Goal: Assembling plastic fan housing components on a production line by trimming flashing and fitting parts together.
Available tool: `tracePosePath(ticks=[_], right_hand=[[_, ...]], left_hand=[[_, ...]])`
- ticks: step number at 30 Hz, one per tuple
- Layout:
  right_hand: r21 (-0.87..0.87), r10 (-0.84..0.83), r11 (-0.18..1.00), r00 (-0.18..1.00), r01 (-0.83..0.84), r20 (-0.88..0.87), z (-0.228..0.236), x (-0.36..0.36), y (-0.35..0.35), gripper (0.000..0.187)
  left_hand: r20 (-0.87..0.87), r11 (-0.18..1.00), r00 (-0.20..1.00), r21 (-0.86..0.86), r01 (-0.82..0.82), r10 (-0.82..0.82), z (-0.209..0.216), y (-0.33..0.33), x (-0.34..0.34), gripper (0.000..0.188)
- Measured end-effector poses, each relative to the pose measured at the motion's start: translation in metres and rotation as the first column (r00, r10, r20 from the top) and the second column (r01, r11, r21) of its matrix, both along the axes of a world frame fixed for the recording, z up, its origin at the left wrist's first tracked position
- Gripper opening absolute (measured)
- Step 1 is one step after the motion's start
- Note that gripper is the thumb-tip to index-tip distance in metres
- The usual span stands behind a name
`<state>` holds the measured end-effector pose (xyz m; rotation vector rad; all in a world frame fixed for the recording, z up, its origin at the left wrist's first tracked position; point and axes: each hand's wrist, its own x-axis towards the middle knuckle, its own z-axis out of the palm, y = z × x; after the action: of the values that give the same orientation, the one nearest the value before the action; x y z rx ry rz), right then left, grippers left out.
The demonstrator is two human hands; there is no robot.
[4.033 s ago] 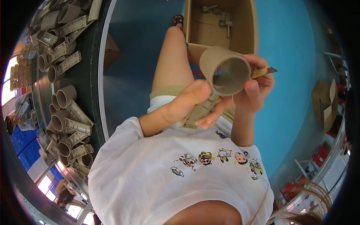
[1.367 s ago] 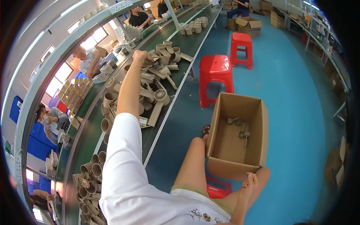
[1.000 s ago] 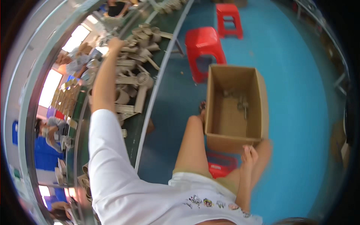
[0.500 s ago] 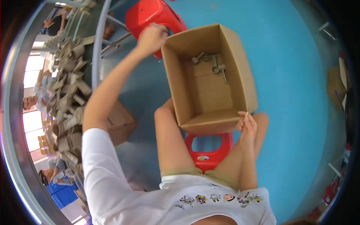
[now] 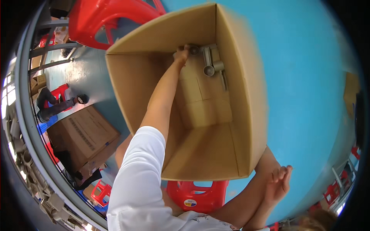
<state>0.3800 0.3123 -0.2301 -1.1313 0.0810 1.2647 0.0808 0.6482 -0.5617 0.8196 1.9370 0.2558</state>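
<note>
My left hand (image 5: 180,56) reaches deep into a tall cardboard box (image 5: 133,77), low by its far left corner. Its fingers are closed and partly hidden, so whatever they grip cannot be made out. Right beside them lies a round-mouthed grey plastic fitting (image 5: 194,50). A grey tube-shaped plastic fitting (image 5: 208,63) rests on the box bottom further right, next to another short grey cylindrical piece (image 5: 218,66). Outside the box, my right hand (image 5: 276,185) hovers near my right knee, fingers loosely bent and apart, with nothing visible in it.
A red stool (image 5: 196,198) stands at the box's near side, between my legs. Another red stool (image 5: 104,19) is beyond its far left side. A closed carton (image 5: 84,134) sits left, beside a grey metal frame (image 5: 58,169). Several grey parts are heaped beyond that frame.
My left hand has gone from above the box's far left rim down inside it. My right hand has left the box's near right corner and lowered toward me. The view has come closer.
</note>
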Motion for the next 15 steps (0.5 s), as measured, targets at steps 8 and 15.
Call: tracePosePath(ticks=[8,15], right_hand=[[0.039,-0.017,0.999,0.979,0.026,-0.205,-0.023,0.001,0.016,0.015],[-0.043,-0.1,0.995,0.973,0.093,-0.21,-0.021,0.0,0.017,0.013]], left_hand=[[0.227,0.789,0.789,0.117,-0.604,0.571,-0.126,0.021,-0.056,0.052],[0.022,0.778,0.953,0.572,-0.26,0.302,-0.092,-0.066,0.011,0.042]])
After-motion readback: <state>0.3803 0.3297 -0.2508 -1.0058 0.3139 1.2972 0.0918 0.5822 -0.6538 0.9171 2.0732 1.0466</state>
